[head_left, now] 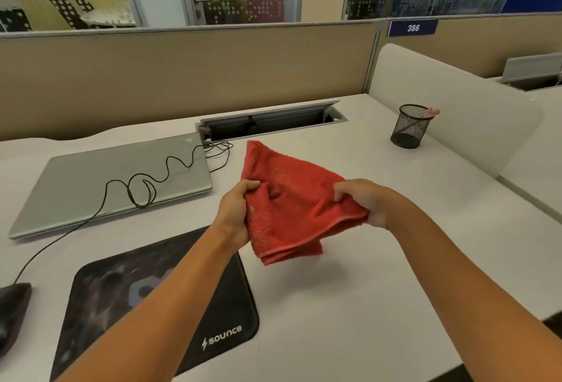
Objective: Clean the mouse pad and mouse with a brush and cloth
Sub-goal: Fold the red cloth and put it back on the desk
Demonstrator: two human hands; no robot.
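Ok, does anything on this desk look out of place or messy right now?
Slightly. The mouse sits off the mouse pad, on the bare desk to the pad's left. Its cable loops untidily across the lid of the closed laptop. Nothing looks spilled or damaged.

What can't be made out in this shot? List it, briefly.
Head view only.
1. Mouse: cut off by the left frame edge.
2. Mouse pad: middle hidden by the left forearm.
3. Pink tip in the mesh cup: too small to identify; the cup hides the rest.
4. Red cloth: underside hidden by its own folds.
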